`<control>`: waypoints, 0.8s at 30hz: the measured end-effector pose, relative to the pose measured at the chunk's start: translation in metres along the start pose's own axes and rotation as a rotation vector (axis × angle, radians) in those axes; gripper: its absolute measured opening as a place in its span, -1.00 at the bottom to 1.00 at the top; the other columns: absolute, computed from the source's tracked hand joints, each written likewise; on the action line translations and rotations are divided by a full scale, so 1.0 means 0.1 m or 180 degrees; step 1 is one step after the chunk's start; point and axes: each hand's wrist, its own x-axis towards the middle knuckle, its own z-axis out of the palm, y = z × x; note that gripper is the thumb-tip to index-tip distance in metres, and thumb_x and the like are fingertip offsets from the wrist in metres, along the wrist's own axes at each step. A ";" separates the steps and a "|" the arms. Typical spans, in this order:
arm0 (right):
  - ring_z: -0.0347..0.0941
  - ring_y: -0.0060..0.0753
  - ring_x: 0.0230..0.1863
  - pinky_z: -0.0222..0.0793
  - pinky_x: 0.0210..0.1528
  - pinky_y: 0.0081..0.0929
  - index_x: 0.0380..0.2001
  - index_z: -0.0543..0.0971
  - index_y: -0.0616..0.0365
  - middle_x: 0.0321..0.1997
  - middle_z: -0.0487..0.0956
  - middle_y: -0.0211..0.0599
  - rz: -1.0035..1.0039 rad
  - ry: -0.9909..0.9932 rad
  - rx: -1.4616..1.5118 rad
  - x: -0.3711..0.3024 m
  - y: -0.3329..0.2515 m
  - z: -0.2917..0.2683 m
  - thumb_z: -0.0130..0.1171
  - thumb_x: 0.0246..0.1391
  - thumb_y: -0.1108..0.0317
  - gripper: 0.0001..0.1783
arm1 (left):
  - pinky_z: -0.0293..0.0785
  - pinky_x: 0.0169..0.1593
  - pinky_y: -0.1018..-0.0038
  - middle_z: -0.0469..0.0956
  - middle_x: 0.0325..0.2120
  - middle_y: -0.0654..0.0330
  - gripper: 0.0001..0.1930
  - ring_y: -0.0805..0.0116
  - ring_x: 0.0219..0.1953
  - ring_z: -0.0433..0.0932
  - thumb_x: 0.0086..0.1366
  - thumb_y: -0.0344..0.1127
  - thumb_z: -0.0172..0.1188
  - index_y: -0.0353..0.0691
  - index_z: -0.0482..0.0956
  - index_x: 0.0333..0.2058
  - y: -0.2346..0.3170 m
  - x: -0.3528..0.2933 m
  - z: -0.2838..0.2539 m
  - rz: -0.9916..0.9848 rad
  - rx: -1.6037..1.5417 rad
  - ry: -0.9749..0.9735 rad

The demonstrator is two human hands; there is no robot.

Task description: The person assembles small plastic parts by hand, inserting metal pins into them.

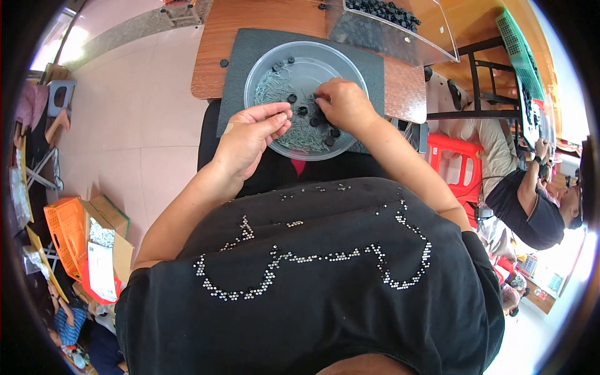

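A clear round plastic basin (253, 65) holds a heap of thin, pale, needle-like pieces (299, 136) and several small black round parts (302, 110). Over its near left rim, my left hand (250, 134) is closed in a pinch, thumb against fingertips; what it grips is too small to make out. My right hand (345, 106) reaches over the basin's right side with its fingers bent together and pointing down among the black parts. Its fingertips are partly hidden, so I cannot make out what they hold.
Under the basin lies a dark grey mat (240, 47) on a wooden table (212, 59). A clear box (431, 53) of black parts stands at the far right. A red stool (459, 169) and a seated person (531, 200) are to the right; an orange crate (64, 234) is at left.
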 end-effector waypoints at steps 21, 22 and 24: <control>0.48 -0.10 -0.22 0.43 -0.20 -0.21 -0.47 0.57 0.15 -0.37 0.53 -0.14 -0.0475 -0.0148 -0.0466 0.23 -0.14 0.10 0.08 -0.09 0.39 -0.88 | 0.45 -0.07 0.61 0.50 -0.25 0.16 -0.73 0.48 -0.23 0.49 0.25 -0.49 0.06 -0.44 0.42 -0.07 -0.03 0.04 -0.07 0.0079 -0.0440 0.0059; 0.48 -0.11 -0.21 0.43 -0.19 -0.22 -0.48 0.56 0.15 -0.37 0.52 -0.16 -0.0468 -0.0407 -0.0608 0.26 -0.14 0.11 0.09 -0.10 0.39 -0.89 | 0.44 -0.06 0.61 0.50 -0.25 0.15 -0.72 0.47 -0.22 0.49 0.24 -0.50 0.06 -0.45 0.42 -0.07 -0.03 0.05 -0.07 0.0081 -0.0423 0.0044; 0.48 -0.10 -0.22 0.43 -0.19 -0.23 -0.48 0.56 0.15 -0.37 0.52 -0.16 -0.0477 -0.0438 -0.0647 0.27 -0.15 0.11 0.10 -0.12 0.41 -0.90 | 0.44 -0.05 0.61 0.50 -0.26 0.15 -0.72 0.47 -0.21 0.49 0.24 -0.51 0.06 -0.46 0.42 -0.07 -0.03 0.07 -0.08 0.0077 -0.0410 0.0035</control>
